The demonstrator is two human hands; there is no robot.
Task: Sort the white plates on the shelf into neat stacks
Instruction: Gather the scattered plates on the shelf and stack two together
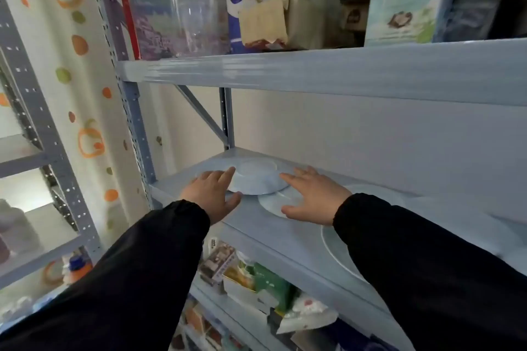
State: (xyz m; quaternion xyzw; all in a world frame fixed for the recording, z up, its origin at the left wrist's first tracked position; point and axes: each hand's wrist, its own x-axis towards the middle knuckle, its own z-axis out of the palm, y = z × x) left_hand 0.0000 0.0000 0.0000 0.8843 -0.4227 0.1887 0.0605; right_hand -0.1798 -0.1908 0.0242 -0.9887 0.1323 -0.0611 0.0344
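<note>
Fingers (226,177) of left hand (209,194) and right hand (313,194) lie open, empty, flanking the upturned plate (256,179): probably stiff, slick, breakable, best gripped at opposite rims.

Home storeroom: metal shelving (328,74) crammed with boxes (407,8), food packets (265,279).

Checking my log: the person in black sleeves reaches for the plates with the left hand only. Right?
No, with both hands. The head view shows the left hand and the right hand either side of a plate on the shelf.
</note>
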